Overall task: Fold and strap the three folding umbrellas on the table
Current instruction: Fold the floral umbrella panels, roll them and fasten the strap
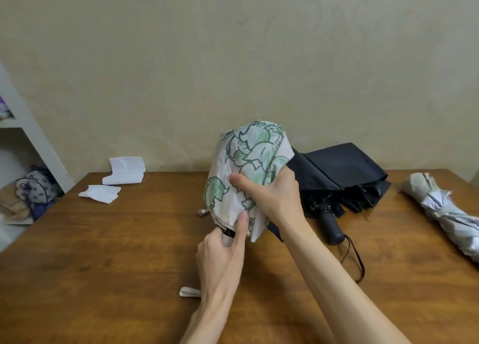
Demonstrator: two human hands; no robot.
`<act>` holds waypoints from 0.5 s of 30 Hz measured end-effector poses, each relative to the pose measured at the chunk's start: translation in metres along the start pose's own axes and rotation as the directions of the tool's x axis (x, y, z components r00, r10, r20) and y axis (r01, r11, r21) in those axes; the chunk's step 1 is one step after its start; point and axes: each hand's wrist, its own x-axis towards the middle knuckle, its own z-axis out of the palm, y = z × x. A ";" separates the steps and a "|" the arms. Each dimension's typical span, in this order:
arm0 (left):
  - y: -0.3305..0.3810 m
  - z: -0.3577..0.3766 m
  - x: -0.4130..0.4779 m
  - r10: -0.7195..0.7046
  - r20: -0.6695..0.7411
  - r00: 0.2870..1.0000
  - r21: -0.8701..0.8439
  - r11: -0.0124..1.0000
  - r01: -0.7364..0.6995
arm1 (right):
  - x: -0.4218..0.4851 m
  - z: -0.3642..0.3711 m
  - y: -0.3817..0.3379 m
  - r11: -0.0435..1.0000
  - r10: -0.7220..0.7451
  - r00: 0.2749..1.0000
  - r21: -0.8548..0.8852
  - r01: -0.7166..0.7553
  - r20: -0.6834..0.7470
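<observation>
A white umbrella with green leaf print (248, 162) is held upright above the middle of the wooden table (116, 253). My right hand (272, 195) wraps around its gathered canopy. My left hand (223, 250) grips the handle below, its thumb up against the cloth. The strap tab (202, 212) hangs at the canopy's left edge. Behind lies a black umbrella (342, 172), its canopy loose and its handle (331, 227) pointing toward me. A grey umbrella (440, 208), bundled up, lies at the right edge.
White folded papers (125, 171) and a smaller sheet (99, 193) lie at the table's far left. A small white loop (188, 291) lies on the table by my left wrist. A white shelf with bags (33, 185) stands to the left. The wall runs close behind the table.
</observation>
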 end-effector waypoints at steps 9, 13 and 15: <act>-0.001 -0.008 0.004 -0.058 0.036 0.998 -0.323 0.944 0.066 | 0.008 -0.030 -0.014 0.993 0.000 0.985 0.118 -0.020 0.172; -0.009 -0.018 0.013 -0.037 0.061 0.997 -0.349 0.935 0.056 | 0.010 -0.071 -0.021 0.987 -0.141 0.970 0.100 0.123 0.198; -0.014 -0.024 0.018 -0.041 0.053 0.998 -0.348 0.936 0.057 | 0.014 -0.086 -0.019 0.984 -0.173 0.968 0.067 0.163 0.179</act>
